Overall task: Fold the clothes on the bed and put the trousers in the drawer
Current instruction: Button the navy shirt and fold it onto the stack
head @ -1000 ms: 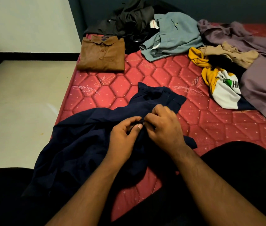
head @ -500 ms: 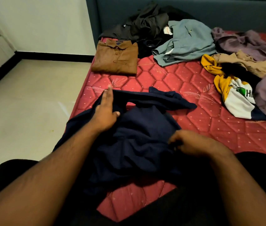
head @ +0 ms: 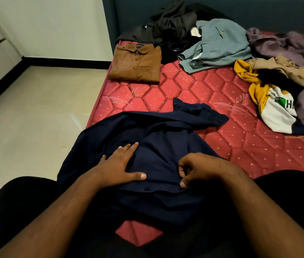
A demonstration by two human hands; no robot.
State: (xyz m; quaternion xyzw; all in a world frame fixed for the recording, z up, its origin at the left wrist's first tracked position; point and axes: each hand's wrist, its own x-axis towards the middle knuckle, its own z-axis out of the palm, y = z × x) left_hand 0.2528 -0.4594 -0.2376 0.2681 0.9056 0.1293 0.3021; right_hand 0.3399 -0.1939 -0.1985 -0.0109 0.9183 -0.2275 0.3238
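Navy shirt spread on near edge of red mattress, partly over lap. Left hand flat on it, fingers straight. Right hand curled — pinching cloth near a button. Folded brown shirt further back.

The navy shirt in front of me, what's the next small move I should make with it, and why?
Probably sweep the flat left hand outward to smooth the navy shirt while the right hand keeps its pinch near the buttons. The cloth is still bunched, with its collar end twisted toward the right and its left part hanging over the mattress edge, so it isn't ready to fold like the brown shirt.
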